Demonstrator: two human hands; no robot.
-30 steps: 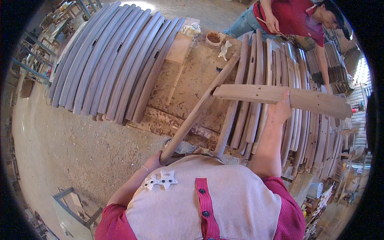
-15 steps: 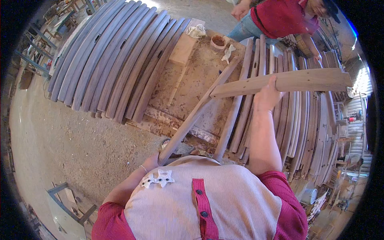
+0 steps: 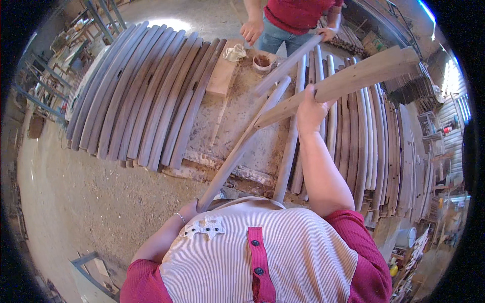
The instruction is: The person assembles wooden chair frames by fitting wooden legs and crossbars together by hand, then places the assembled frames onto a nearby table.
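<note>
My left hand [image 3: 191, 209] is closed around the near end of a long, rounded wooden slat [image 3: 227, 164], which slopes away from me over the table. In my right hand [image 3: 311, 112] is a wide, flat wooden board [image 3: 361, 77] with small dark holes, gripped from below near its middle. The board's left end meets or crosses the slat; whether they touch I cannot tell. Beside my right forearm lie several more wooden slats [image 3: 347, 131]. Across the table a co-worker's hand [image 3: 328, 34] holds the far end of another slat [image 3: 288, 65].
Several curved slats [image 3: 151, 96] lie side by side on the left. A stained worktable [image 3: 202, 136] carries a pale wooden block [image 3: 221, 78], a crumpled cloth [image 3: 235, 52] and a small tub of brown paste [image 3: 262, 63]. A metal frame [image 3: 93, 275] stands at lower left.
The board in my right hand has tilted, its right end now higher. The co-worker has shifted left in view and now holds a slat over the table. My left hand keeps its slat.
</note>
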